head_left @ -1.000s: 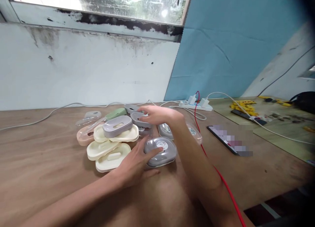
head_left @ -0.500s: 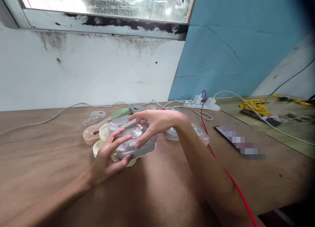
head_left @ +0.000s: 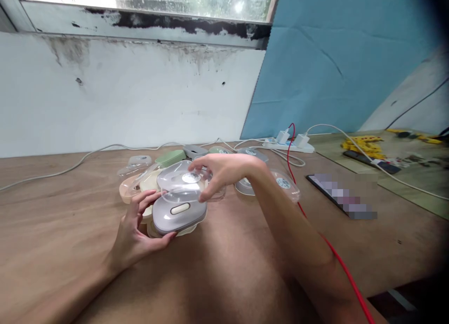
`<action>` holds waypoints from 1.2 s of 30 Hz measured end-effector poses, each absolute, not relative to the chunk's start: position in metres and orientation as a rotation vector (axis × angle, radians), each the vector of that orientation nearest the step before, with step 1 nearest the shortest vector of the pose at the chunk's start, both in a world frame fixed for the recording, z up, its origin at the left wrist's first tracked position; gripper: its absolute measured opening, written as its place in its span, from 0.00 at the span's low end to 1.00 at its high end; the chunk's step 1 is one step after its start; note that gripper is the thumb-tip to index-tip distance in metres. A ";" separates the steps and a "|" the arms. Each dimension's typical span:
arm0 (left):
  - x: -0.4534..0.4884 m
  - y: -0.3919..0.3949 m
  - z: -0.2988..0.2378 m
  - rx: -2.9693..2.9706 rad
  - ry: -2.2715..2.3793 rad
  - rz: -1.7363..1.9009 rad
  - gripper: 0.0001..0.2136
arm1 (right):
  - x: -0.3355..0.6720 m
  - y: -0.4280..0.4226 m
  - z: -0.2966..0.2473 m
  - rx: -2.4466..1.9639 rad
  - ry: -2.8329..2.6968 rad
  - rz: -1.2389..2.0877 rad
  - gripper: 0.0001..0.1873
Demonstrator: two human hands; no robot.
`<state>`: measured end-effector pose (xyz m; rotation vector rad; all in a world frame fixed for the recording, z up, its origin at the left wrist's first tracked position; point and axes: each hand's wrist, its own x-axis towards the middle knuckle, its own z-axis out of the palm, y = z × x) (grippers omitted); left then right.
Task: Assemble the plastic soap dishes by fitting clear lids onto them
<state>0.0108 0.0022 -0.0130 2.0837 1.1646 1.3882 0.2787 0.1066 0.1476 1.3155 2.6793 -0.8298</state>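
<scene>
My left hand (head_left: 136, 230) grips a grey oval plastic box (head_left: 189, 217) with a pale slot in its top, thumb at the near edge and fingers at the far left. Above and behind it, my right hand (head_left: 219, 172) pinches a clear plastic cover (head_left: 182, 193) that bears a round white label. The cover is lifted off the grey box and tilted. Under and behind the box lie cream pieces (head_left: 150, 181), partly hidden by it. A peach piece (head_left: 129, 189) sits to the left, and a green one (head_left: 171, 159) lies farther back.
More clear covers (head_left: 286, 186) and grey pieces lie right of my right hand. A red cable (head_left: 336, 263) crosses the wooden table beside my right arm. Farther right rests a phone (head_left: 336, 195). A white power strip (head_left: 291, 147) stands by the wall.
The clear cover has come away from the grey box, with my right hand holding it. My left hand and the box have shifted left and slightly down.
</scene>
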 end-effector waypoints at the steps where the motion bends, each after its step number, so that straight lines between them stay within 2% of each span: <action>1: 0.011 0.001 -0.012 2.088 1.155 1.387 0.40 | 0.284 0.111 0.148 1.371 2.685 -0.830 0.50; 9: 0.014 0.000 -0.004 2.348 1.096 1.380 0.28 | 0.299 0.144 0.120 1.717 2.846 -0.790 0.54; 12: 0.010 0.000 -0.003 2.442 1.058 1.352 0.24 | 0.288 0.147 0.109 1.657 2.909 -0.693 0.52; 16: 0.007 -0.001 -0.004 2.413 1.005 1.327 0.22 | 0.278 0.146 0.104 1.548 2.911 -0.601 0.41; 19: 0.006 0.000 -0.007 2.302 1.022 1.381 0.21 | 0.272 0.138 0.108 1.465 3.006 -0.602 0.37; 22: 0.006 0.001 -0.010 2.197 1.038 1.454 0.20 | 0.261 0.118 0.118 1.295 3.224 -0.729 0.36; 24: 0.006 0.001 -0.011 2.124 1.007 1.509 0.19 | 0.251 0.102 0.123 1.112 3.216 -0.877 0.41; 26: 0.007 0.000 -0.012 2.072 0.961 1.567 0.19 | 0.242 0.087 0.126 0.976 3.097 -0.953 0.48; 28: 0.007 -0.003 -0.013 2.056 0.932 1.600 0.20 | 0.234 0.077 0.127 0.913 2.991 -0.977 0.51; 33: 0.009 -0.004 -0.014 1.966 0.920 1.630 0.22 | 0.233 0.068 0.132 0.903 2.937 -0.974 0.53; 36: 0.010 -0.001 -0.013 1.934 0.858 1.626 0.29 | 0.237 0.072 0.137 0.875 2.960 -1.000 0.47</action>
